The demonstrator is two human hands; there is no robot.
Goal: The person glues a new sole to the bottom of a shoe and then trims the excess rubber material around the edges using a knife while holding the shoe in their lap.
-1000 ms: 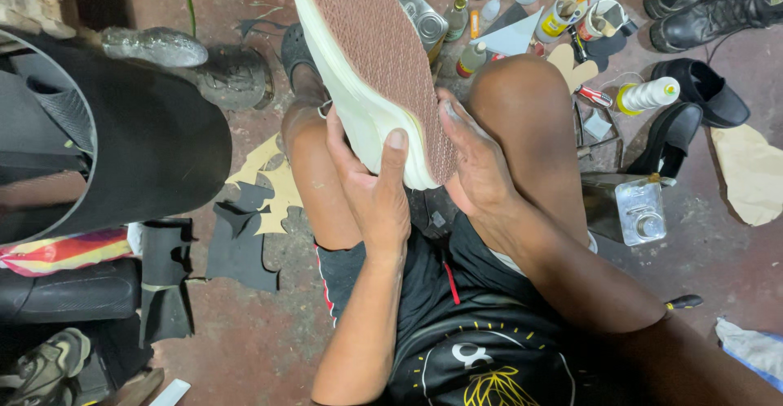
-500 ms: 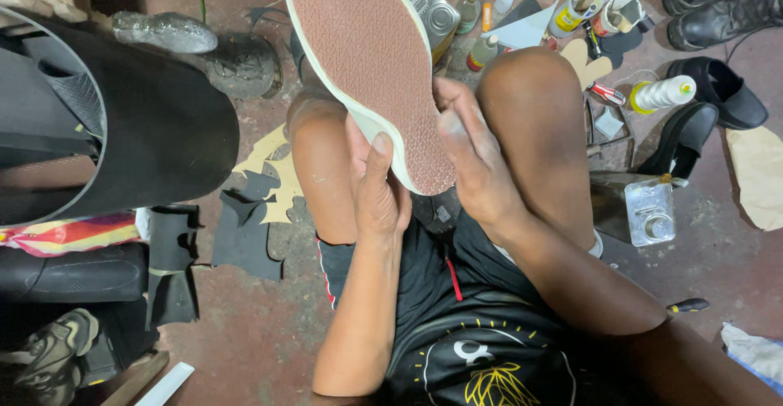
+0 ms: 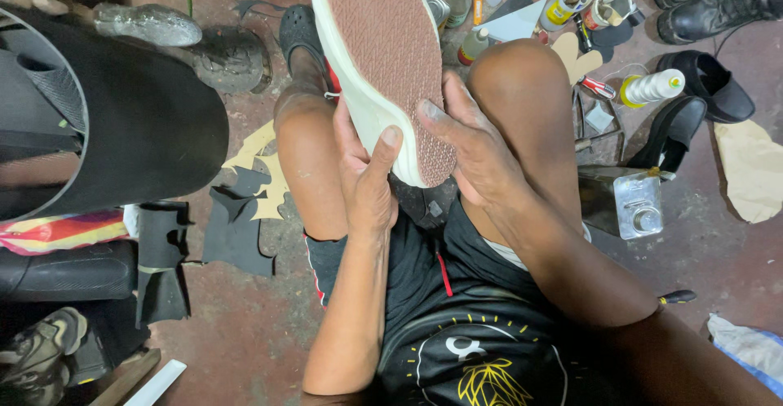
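**Pressing the sole at the heel**

Left hand (image 3: 367, 182) grips the shoe (image 3: 383, 63) at its cream heel edge, thumb on the rim; right hand (image 3: 477, 149) clasps the other side. The shoe stands sole-up between the knees. Even, firm squeezing along the seam seems wise. Glue bottle (image 3: 650, 88) lies far right.

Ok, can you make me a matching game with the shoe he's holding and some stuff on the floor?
Things:
1. upturned shoe with reddish-brown textured sole and cream rim
2. square silver metal can
3. white plastic bottle with yellow neck
4. black leather scraps

Places:
A. lying on its side near the black shoes
B. floor beside the left knee
C. held between left hand and right hand
D. floor beside the right knee

Pairs: 1-C, 2-D, 3-A, 4-B
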